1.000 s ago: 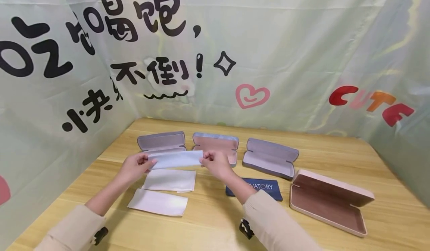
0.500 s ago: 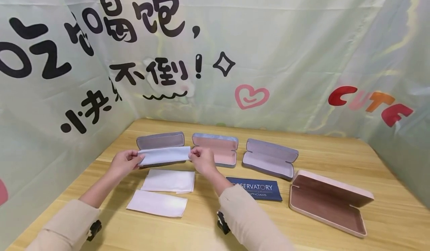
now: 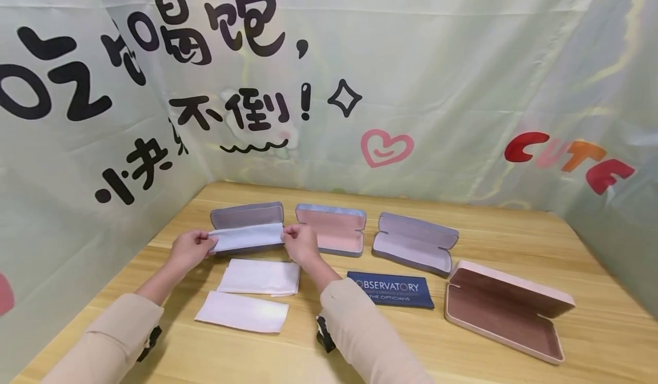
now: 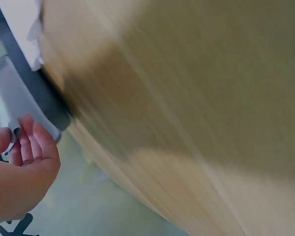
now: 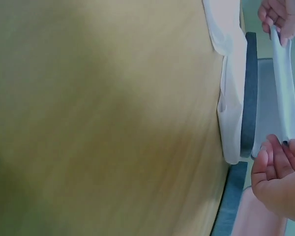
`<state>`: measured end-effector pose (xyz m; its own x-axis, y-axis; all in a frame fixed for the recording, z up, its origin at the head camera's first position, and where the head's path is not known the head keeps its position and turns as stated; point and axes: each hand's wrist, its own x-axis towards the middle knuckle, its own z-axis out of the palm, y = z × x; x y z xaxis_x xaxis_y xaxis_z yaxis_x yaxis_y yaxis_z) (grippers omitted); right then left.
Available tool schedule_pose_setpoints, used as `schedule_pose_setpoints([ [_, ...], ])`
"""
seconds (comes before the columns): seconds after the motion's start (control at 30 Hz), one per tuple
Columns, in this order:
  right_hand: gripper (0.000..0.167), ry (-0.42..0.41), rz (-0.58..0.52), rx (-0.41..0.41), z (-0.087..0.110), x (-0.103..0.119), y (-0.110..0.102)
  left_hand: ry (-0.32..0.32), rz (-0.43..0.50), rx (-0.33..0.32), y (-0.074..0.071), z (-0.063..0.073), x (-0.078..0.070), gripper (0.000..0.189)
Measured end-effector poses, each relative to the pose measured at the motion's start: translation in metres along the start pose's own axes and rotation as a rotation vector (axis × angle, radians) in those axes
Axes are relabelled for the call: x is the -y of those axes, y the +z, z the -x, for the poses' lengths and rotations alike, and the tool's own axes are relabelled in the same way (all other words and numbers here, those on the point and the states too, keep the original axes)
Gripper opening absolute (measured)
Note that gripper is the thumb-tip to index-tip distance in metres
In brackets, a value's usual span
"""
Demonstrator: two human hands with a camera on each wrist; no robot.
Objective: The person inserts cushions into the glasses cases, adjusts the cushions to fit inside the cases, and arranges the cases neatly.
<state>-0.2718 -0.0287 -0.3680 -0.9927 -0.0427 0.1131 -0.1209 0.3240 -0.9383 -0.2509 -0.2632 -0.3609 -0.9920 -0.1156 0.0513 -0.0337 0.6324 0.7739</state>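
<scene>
A folded pale blue cloth (image 3: pixel 248 238) is stretched lengthwise over the open grey glasses case (image 3: pixel 247 215) at the back left, covering most of its lower half in the head view. My left hand (image 3: pixel 191 250) pinches the cloth's left end between thumb and fingers. At the other end, my right hand (image 3: pixel 302 243) pinches the corner. The right wrist view shows the cloth (image 5: pixel 285 88) taut between both hands, above the case's grey base (image 5: pixel 250 98). In the left wrist view, the fingers (image 4: pixel 38 142) are close to the end of the case (image 4: pixel 27 86).
Two folded white cloths (image 3: pixel 259 276) (image 3: pixel 241 312) lie in front of the case. To the right stand a pink-lined open case (image 3: pixel 331 218), a lavender-lined one (image 3: pixel 416 228) and a large brown-lined one (image 3: pixel 498 318). A dark blue lettered cloth (image 3: pixel 406 290) lies between. Printed fabric (image 3: pixel 437 75) hangs behind.
Both hands have carried the pale blue cloth left and slightly back, from in front of the cases to over the leftmost one. The lettered cloth shows more fully as the right arm moved away.
</scene>
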Motion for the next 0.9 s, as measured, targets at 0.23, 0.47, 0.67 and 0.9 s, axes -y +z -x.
schedule_pose_setpoints([
  [0.23,0.011,0.0,0.065,-0.047,-0.002,-0.008,0.0,0.039,-0.079,-0.011,0.011,-0.01,0.005,0.021],
  [0.47,0.011,-0.016,0.117,-0.028,-0.004,-0.01,0.001,0.033,-0.095,-0.029,0.015,-0.014,0.005,0.017],
  [0.67,0.01,0.008,0.142,-0.013,-0.005,-0.009,0.003,0.026,-0.115,-0.044,0.016,-0.013,0.004,0.017],
  [0.9,0.011,0.031,0.166,-0.015,-0.004,-0.006,0.004,0.072,-0.092,-0.058,0.016,-0.02,0.017,0.022],
])
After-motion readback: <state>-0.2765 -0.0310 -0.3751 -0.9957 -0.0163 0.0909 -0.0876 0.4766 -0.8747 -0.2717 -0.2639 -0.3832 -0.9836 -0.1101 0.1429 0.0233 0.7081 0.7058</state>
